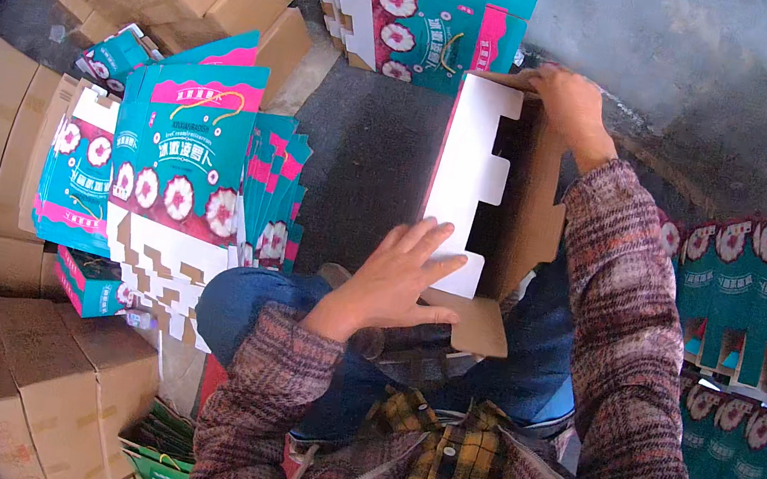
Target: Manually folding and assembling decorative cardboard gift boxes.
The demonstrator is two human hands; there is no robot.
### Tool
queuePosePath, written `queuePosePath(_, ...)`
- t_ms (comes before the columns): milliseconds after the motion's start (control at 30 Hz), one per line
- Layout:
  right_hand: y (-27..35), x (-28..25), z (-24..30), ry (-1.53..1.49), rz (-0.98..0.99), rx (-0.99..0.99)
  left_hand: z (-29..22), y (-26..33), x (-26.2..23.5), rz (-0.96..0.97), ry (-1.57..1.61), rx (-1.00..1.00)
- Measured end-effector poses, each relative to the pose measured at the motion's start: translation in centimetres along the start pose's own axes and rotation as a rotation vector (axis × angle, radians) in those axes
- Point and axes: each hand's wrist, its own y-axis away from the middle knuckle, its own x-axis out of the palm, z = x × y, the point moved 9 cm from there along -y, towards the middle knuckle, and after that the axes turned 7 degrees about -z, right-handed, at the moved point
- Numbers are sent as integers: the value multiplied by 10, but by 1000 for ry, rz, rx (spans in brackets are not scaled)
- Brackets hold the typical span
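Observation:
A partly folded cardboard gift box [536,189] stands over my lap, its brown inside showing. Along its left side runs a white flap with notched tabs [467,183]. My left hand [397,277] lies on the near left corner of the box, fingers spread across the white flap. Its thumb reaches to the small brown end flap [480,327]. At the far end, my right hand [569,103] has its fingers bent over the box's top edge and grips it there. The fingertips of that hand are partly hidden.
Flat teal and pink printed cartons [186,146] are stacked at my left, more [432,9] at the far side. Brown shipping boxes [66,379] pile up along the left. Rows of formed teal boxes [765,293] stand at the right. Dark floor [360,134] lies beyond my knees.

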Motion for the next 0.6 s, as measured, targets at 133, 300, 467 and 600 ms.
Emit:
queuePosePath(133,23,19,39,97,283,-413,1,7,5,68,7,5)
queuePosePath(300,38,34,10,102,404,-320,-2,4,8,11,28,8)
queuePosePath(467,44,40,10,138,479,-250,1,4,16,-112,-8,-47)
queuePosePath(600,54,52,1,166,442,-323,-5,5,21,-181,91,-53)
